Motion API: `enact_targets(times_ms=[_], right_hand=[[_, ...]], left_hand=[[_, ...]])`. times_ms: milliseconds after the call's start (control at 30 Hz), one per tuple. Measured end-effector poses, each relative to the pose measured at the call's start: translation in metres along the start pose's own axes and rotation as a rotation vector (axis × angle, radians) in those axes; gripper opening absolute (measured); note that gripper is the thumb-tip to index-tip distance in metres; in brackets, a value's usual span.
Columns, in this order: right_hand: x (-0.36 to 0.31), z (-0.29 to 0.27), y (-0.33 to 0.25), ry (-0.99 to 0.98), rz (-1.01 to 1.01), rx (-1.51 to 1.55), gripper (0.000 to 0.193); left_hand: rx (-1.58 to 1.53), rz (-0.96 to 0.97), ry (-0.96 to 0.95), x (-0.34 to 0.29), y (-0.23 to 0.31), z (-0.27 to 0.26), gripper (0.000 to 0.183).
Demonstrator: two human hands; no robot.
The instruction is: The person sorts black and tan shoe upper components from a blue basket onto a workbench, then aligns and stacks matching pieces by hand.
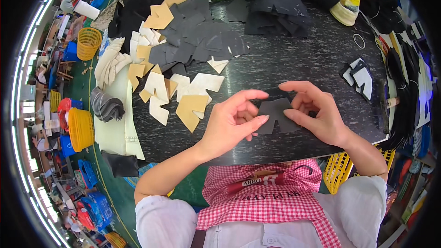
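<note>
A dark grey notched sheet piece (277, 114), shaped like a trapezoid with a V-shaped slit at its near edge, is between my hands above the table's front part. My right hand (319, 114) grips its right side, thumb on top and the other fingers bent behind. At its left edge, my left hand (235, 118) has its thumb on the piece, the index finger arched away and the remaining fingers curled. How the left fingers meet its underside is hidden. Cream and tan notched pieces (191, 111) lie scattered left of my left hand.
A spread of dark grey pieces (197, 36) covers the back left of the black table (183, 149). Another dark stack (278, 13) stands at the back. White-and-black pieces (360, 78) and a pale ring (359, 41) lie right. Yellow baskets (81, 129) stand beyond the left edge.
</note>
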State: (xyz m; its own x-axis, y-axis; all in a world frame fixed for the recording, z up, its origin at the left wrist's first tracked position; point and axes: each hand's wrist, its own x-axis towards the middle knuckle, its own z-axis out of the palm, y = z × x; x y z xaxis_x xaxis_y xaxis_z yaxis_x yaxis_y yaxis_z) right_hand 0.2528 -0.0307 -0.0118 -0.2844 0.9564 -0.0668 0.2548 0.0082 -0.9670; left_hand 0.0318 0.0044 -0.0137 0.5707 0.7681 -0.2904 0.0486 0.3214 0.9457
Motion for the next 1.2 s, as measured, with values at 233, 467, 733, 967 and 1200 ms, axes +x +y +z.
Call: enact_targets(times_ms=[233,467,733,967,1200], right_hand=[[0.003,-0.002,0.009,0.044,0.046,-0.193,0.029],[0.006,0.010,0.025,0.114,-0.433,-0.781,0.025],[-0.009,0.012,-0.003,-0.216,-0.467,-0.786,0.062],[-0.007,0.021,-0.009,-0.260,-0.396,-0.802,0.062],[0.093,0.071,-0.007,-0.192,-0.712,-0.714,0.037]], left_hand=[[0.470,0.177,0.032,0.012,-0.016,0.011,0.047],[0.920,0.390,0.060,0.019,-0.017,0.016,0.037],[1.437,0.699,0.206,-0.023,-0.018,-0.012,0.025],[1.516,0.489,0.452,-0.040,0.001,-0.069,0.044],[1.526,0.344,0.461,-0.042,-0.001,-0.057,0.036]])
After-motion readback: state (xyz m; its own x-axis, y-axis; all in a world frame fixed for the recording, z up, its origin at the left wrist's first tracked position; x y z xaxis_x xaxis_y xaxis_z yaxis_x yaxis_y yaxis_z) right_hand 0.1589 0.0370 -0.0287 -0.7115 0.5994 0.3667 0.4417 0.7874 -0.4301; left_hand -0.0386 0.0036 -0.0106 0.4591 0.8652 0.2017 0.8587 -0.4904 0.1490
